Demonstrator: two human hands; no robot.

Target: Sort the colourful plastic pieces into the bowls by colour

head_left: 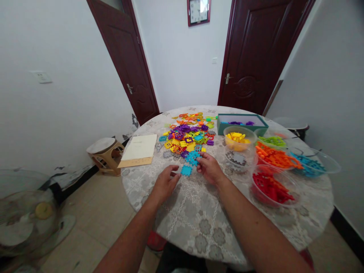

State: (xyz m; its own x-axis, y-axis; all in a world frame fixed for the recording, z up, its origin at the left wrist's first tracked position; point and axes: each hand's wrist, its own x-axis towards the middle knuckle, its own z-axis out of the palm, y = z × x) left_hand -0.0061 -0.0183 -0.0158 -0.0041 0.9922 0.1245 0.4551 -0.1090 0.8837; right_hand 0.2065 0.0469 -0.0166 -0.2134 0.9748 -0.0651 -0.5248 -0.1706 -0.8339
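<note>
My right hand (209,168) pinches a blue gear-edged building piece (192,157) between thumb and fingers, in front of the pile. Just below that piece lies a blue square building piece (186,170) with a notched edge. My left hand (167,181) is beside the square, its fingers curved and apart with nothing between them; whether the thumb touches the square I cannot tell. Beyond both hands spreads a mixed pile of plastic building pieces (182,134) in purple, yellow, orange, blue and other colours.
Clear bowls on the right hold yellow pieces (237,140), grey pieces (236,158), orange pieces (274,156), red pieces (270,187), blue pieces (309,167) and green pieces (272,141). Behind them stands a green box (223,127) with purple pieces. A notebook (140,147) lies left.
</note>
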